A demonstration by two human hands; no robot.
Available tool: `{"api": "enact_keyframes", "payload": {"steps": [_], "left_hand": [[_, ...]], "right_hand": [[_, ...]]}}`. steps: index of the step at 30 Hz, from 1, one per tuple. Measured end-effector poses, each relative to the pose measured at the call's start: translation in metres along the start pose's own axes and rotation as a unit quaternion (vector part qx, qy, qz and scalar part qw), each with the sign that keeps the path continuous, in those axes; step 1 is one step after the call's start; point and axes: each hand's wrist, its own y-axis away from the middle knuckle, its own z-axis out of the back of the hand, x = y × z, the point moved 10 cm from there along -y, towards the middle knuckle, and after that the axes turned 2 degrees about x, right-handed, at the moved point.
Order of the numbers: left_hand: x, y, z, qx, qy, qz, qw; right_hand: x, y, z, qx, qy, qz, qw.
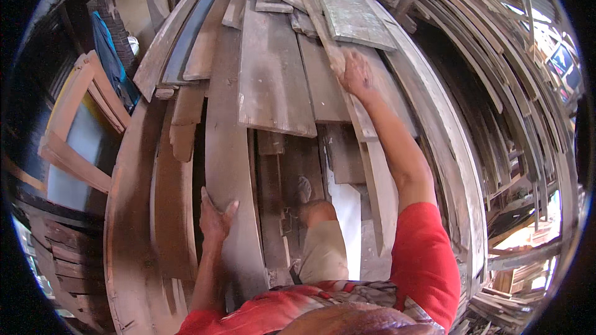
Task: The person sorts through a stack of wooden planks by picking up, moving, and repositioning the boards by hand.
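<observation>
My left hand [215, 218] is at the left edge of a long grey-brown plank [225, 130] that runs away from me. Its thumb lies on the plank's face, and the fingers are along the edge, partly hidden. Farther off and to the right, my right hand [358, 75] has its fingers bent over a long narrow plank [326, 31]. Between my hands, a wide short board [273, 74] rests on top of other boards. Close to my right hand is a pale, worn wide board [347, 9].
Many loose planks overlap in front of me, with gaps between them. A wooden frame [74, 124] stands at the left near a blue cloth [108, 56]. Stacked long boards [490, 56] fill the right side. My foot [318, 211] is among the lower boards.
</observation>
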Motion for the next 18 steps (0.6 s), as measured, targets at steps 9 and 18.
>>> {"api": "enact_keyframes", "payload": {"steps": [9,18], "left_hand": [[0.01,-0.008,-0.008,-0.037,0.006,0.026,0.999],[0.008,-0.009,-0.006,-0.053,0.031,0.033,0.998]], "right_hand": [[-0.037,-0.12,-0.069,0.003,0.15,-0.012,0.989],[-0.045,-0.172,-0.122,0.095,0.243,0.082,0.962]]}}
